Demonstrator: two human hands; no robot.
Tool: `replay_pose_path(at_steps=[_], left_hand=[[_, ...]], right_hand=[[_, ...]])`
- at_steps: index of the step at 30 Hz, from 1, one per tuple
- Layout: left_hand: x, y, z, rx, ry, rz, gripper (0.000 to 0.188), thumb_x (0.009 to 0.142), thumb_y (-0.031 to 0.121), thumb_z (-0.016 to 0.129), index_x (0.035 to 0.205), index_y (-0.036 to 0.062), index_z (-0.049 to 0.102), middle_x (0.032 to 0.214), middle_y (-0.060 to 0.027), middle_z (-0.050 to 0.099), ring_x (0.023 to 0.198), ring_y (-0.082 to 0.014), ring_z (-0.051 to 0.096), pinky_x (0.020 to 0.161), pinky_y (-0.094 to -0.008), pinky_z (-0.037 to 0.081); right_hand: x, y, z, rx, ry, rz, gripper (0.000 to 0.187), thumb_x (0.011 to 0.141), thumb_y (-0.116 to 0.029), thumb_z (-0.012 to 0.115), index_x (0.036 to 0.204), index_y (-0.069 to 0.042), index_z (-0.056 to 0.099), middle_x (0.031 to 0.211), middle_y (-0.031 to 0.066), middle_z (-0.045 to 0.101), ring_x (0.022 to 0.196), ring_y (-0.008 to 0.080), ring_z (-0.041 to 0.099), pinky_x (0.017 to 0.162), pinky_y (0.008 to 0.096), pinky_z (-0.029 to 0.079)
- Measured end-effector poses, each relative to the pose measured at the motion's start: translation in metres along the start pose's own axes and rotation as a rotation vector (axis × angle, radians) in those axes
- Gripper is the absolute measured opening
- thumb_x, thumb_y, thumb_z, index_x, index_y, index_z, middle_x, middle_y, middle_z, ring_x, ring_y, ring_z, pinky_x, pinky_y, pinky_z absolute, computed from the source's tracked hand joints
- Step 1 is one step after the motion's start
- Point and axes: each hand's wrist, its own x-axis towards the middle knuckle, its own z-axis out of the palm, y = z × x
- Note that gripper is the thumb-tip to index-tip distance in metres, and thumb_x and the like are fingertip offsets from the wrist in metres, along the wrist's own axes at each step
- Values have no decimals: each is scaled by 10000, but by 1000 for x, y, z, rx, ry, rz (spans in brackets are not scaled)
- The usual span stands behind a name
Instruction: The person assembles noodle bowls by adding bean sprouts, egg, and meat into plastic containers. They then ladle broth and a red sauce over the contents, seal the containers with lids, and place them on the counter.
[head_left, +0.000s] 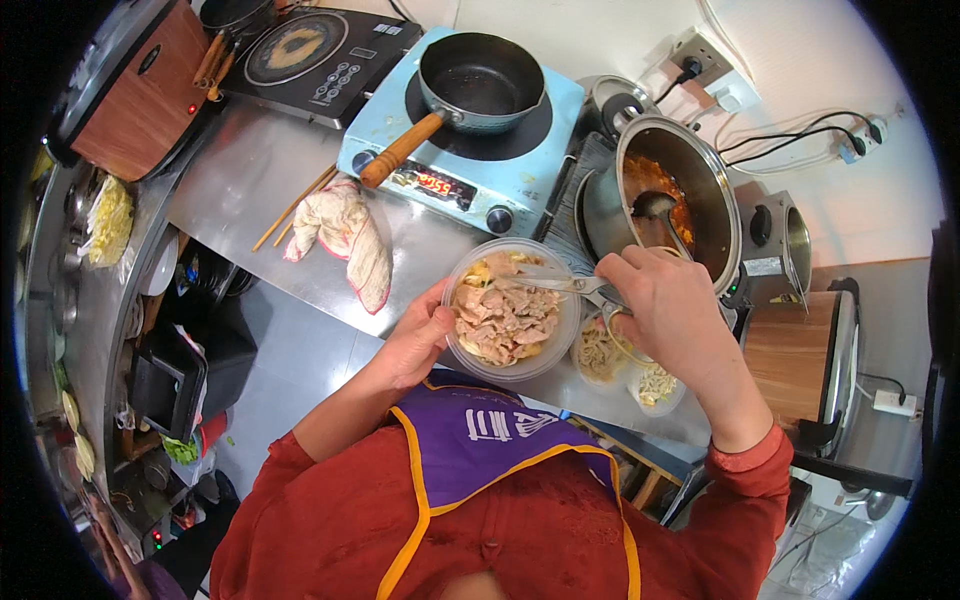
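My left hand [412, 345] is closed on the rim and side of a round clear plastic bowl [574, 335]. Sliced pale cooked meat [505, 320] lies in it, with yellowish pieces showing at the edge. A pair of scissors [560, 283] is in my right hand [662, 298], fingers curled round its yellowish loop handles. The metal blades reach over the bowl's right rim and rest on or just above the meat; whether they touch it I cannot tell. Right of the bowl, partly under my right hand, stand two small clear containers of pale food, one with noodle-like strands [597, 355].
Ahead, a black frying pan [480, 85] sits on a lit blue induction cooker [365, 150], its wooden handle toward me. A deep steel pot [728, 200] with red food and a ladle [655, 207] stands right. Left lie a crumpled cloth [345, 235] and chopsticks [290, 210].
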Motion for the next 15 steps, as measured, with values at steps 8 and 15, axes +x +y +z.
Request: replay_pose_path(at_steps=[8,15], left_hand=[[24,-10,14,-45,-58,-38,889,794,593,649,1413,19,368,1347,-83,522,1226,-171,508,1024,-330,415],[46,-15,31,-49,-139,-83,854,819,592,619,1408,24,375,1349,-96,521,1219,-179,517,1023,-339,420]], right_hand=[[-53,34,-12,129,109,295,375,644,-91,769,986,-93,614,863,71,611,836,284,627,677,392,492],[-84,84,-23,-145,195,346,467,593,-119,804,1017,-75,613,875,109,567,872,318,577,727,396,485]])
